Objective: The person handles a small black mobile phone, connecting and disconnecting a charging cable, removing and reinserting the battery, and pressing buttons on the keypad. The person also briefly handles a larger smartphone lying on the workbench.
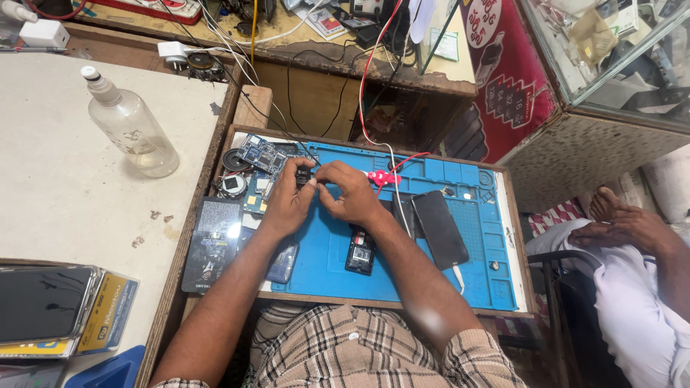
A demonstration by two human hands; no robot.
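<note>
A small black rectangular component [303, 174] is pinched between the fingertips of the left hand [287, 205] and right hand [352, 194], both equally near, above the blue silicone work mat's [431, 273] far-left corner.

Your wooden bench [514, 237] carries a blue work mat [323, 259], where a dark phone [440, 228], an opened phone [360, 253] and circuit boards [260, 154] lie, with a dark flat box [212, 244] beside it.
</note>
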